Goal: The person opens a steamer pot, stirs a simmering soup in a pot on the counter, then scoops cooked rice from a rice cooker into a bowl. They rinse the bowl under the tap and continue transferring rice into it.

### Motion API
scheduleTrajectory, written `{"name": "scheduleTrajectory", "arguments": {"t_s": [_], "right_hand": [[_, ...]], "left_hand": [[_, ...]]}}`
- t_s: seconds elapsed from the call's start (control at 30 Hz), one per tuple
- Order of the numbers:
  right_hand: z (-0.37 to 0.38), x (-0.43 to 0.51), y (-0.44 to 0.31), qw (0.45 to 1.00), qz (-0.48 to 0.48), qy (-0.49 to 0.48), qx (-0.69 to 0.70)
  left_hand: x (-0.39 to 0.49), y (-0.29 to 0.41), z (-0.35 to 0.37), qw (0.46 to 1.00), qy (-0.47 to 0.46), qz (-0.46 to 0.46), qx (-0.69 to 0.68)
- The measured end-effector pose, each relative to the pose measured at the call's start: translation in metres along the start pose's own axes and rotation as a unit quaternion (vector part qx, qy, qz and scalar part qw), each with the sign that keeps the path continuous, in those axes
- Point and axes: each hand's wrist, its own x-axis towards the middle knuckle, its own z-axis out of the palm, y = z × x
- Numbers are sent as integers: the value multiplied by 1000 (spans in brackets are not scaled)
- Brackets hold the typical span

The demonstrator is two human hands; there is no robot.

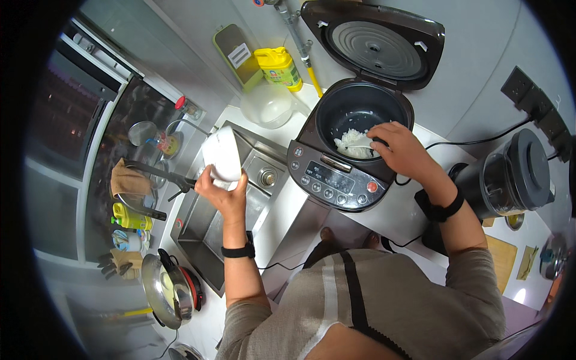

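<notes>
My left hand [224,191] grips a white bowl [221,153], tilted on its side above the sink's edge; what is inside it is hidden. Over the open rice cooker [299,150], my right hand [396,146] holds a pale rice paddle [361,142] by its handle. The paddle's blade touches a mound of white rice [350,137] at the near side of the dark inner pot [333,108]. Loose grains cling to the pot's floor and wall. The cooker's lid [382,45] stands raised at the back.
Left of the cooker is a stainless-steel sink [238,211] with a dark faucet [157,173]. Behind it stand a translucent plastic basin [270,108] and a yellow detergent jug [279,69]. A dark blender-like appliance [499,175] stands to the right, and a steel pan [155,288] at lower left.
</notes>
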Motion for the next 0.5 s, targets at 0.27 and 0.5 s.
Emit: {"name": "scheduleTrajectory", "arguments": {"t_s": [0.27, 0.5], "right_hand": [[15, 21, 19, 932, 163, -248, -209], [25, 44, 16, 875, 160, -331, -316]], "left_hand": [[31, 16, 57, 913, -111, -263, -291], [38, 8, 86, 960, -158, -92, -210]]}}
